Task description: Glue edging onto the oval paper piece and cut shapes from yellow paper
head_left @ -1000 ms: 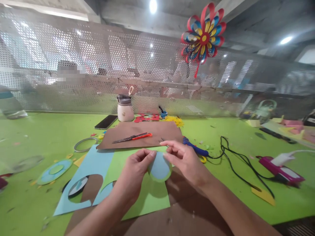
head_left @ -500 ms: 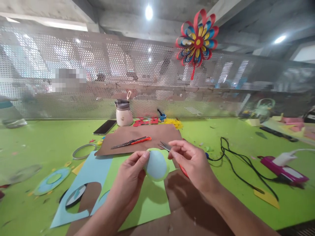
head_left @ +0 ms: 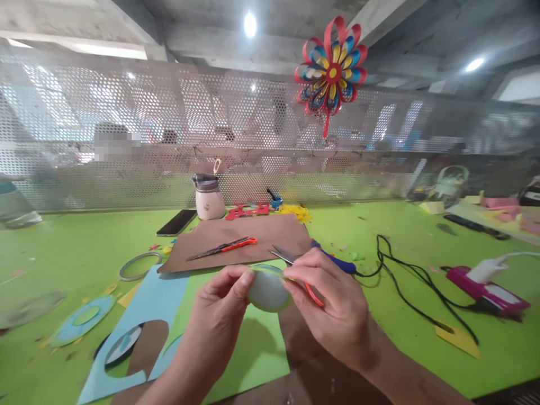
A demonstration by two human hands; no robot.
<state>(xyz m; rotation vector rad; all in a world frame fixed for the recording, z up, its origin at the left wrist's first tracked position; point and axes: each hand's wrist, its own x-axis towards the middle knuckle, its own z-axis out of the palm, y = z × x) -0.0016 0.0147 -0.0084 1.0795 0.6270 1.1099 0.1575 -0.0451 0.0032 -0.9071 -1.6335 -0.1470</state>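
The left hand (head_left: 219,315) pinches the left edge of a round paper disc (head_left: 268,289), pale blue with a green rim, thumb and fingers closed on it. The right hand (head_left: 333,306) grips the disc's right edge and at the same time holds a small pair of scissors (head_left: 295,270), whose orange handle shows below the fingers and whose blades point up and left past the disc. The disc is held in the air between both hands, above a green sheet (head_left: 248,349) and a light blue sheet (head_left: 156,298) with circles cut out. Beyond lies a brown sheet (head_left: 253,233) carrying a second pair of scissors (head_left: 223,246). A phone (head_left: 176,222) and a small jar (head_left: 208,198) stand farther back. A black cable (head_left: 405,275) runs across the green table (head_left: 67,247) on the right. A paper pinwheel (head_left: 331,64) hangs on the perforated screen.
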